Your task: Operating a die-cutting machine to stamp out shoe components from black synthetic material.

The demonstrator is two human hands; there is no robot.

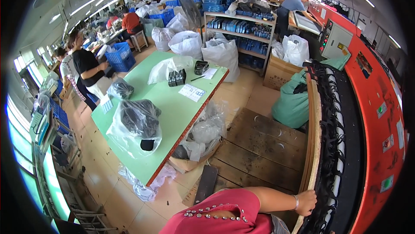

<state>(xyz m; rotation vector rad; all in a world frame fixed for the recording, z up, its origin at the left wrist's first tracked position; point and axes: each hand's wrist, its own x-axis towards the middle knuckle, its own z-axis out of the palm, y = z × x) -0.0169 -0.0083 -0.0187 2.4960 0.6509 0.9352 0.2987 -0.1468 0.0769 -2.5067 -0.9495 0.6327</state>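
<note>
Straps [327, 126], black and tangled, are spread beside the wooden rail [314, 143]. The left hand [306, 202] is rested at the rail, fingers curled in; whether anything is held cannot be told.

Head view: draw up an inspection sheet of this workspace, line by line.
Surface: green table carrying plastic bags, papers and black items.
Things at hand: tangled black strap-like pieces beside a wooden rail.
Clutter: clear plastic heaped by the table; green sack near wooden boards.
Grip: left hand on the rail, hold unclear; right hand not in view.
Cables: nothing clearly seen.
Surroundings: red machine, loaded shelves, co-workers.
</note>
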